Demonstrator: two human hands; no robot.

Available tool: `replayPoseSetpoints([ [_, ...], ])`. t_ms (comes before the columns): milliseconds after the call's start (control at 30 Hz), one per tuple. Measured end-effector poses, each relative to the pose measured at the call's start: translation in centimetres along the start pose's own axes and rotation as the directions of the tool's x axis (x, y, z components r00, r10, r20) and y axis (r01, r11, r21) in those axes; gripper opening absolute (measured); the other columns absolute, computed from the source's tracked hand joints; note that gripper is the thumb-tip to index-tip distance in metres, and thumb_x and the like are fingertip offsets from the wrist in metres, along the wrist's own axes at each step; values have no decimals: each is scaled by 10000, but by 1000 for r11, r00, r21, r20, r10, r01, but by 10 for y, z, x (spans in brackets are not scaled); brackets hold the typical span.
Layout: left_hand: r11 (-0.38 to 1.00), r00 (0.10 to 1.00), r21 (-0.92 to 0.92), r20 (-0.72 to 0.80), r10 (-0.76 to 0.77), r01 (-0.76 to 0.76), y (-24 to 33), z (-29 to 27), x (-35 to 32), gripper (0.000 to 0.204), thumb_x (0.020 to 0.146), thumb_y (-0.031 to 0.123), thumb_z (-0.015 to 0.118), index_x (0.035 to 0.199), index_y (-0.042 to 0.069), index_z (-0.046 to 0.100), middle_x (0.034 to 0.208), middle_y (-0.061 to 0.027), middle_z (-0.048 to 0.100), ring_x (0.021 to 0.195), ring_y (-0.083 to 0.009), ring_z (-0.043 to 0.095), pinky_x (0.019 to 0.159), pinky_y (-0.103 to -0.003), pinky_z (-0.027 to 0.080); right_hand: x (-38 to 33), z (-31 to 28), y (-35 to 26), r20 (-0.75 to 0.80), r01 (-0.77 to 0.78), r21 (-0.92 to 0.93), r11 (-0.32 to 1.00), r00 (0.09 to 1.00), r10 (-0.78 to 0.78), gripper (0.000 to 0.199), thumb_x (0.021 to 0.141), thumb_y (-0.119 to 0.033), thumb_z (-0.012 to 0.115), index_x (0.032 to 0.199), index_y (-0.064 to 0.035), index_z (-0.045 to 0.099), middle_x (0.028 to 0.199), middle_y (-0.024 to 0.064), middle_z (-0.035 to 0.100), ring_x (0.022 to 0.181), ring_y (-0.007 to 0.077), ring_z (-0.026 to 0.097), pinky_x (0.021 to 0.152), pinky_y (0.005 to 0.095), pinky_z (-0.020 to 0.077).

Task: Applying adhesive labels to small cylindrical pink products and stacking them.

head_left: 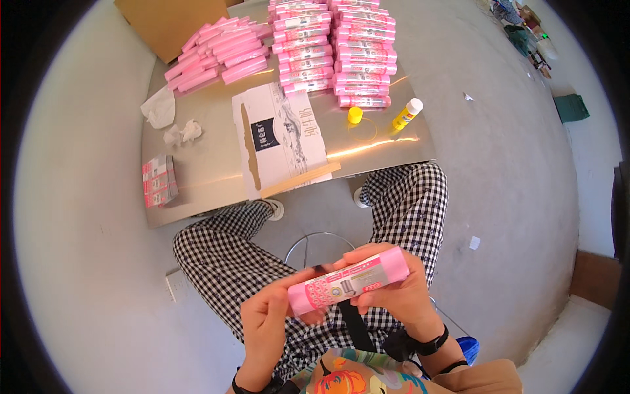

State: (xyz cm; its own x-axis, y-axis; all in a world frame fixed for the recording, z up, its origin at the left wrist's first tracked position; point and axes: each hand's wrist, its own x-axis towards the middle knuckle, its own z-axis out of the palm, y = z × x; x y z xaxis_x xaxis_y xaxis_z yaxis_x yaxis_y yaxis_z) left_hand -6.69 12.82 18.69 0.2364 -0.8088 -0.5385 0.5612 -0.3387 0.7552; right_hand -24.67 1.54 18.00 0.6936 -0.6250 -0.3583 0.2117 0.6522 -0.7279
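A pink roll of plastic bags [348, 281] with a printed label around its middle is held over my lap, its right end tilted up. My left hand [266, 312] closes on its left end, with some fingers hidden behind and a little blurred. Around the right end wraps my right hand [403, 295], thumb below the label and fingers along the far side. On the metal table [210, 148] beyond my knees, labelled pink rolls [305, 49] are stacked in two columns. Left of them lies a heap of pink rolls without visible labels [220, 52].
A flattened carton piece [295, 125] and a wooden strip [302, 180] lie near the table's front edge. To the right are a glue stick [408, 114] and its yellow cap [355, 115]. A label stack [159, 180], crumpled tissue [191, 131] and a cardboard box [174, 23] occupy the left.
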Motion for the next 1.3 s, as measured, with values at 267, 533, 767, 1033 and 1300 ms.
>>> replayPoseSetpoints([
  [267,662,896,612,210,392,-433,8,24,20,508,690,49,811,1165,-7,642,1127,-139,656,1003,-206,631,882,-296,478,11,-4,0,56,251,-195,948,968,-245,570,754,27,772,1276,11,545,1114,77,599,1063,151,586,926,275,467],
  [533,840,951,445,123,284,-309,2,33,33,750,664,108,867,1291,1,470,1044,-150,683,974,-195,658,850,-311,520,22,-15,-11,36,11,49,999,999,-13,529,733,-37,805,1207,8,574,1150,97,622,1066,158,603,870,287,519],
  [767,684,743,443,-57,667,-579,12,-3,39,473,926,395,613,1103,-44,599,634,-7,560,503,-44,467,492,-176,327,42,-30,-25,24,68,281,957,997,-78,484,736,-81,794,1172,-5,597,1138,108,625,1012,164,616,851,298,528],
  [1033,622,652,463,-116,749,-631,37,-76,85,382,1022,303,433,1001,-24,631,580,63,380,496,-14,293,467,-198,199,78,12,-53,346,304,-501,810,929,-135,474,786,-95,753,1223,-46,578,1038,85,657,935,177,626,746,262,512],
  [1300,501,637,580,39,770,-642,52,-118,199,167,967,143,522,1007,42,649,585,-3,483,499,-75,423,469,-247,336,207,3,-54,-76,166,-307,937,977,-198,350,840,-114,691,1167,-53,581,1029,83,658,872,142,620,654,220,476],
])
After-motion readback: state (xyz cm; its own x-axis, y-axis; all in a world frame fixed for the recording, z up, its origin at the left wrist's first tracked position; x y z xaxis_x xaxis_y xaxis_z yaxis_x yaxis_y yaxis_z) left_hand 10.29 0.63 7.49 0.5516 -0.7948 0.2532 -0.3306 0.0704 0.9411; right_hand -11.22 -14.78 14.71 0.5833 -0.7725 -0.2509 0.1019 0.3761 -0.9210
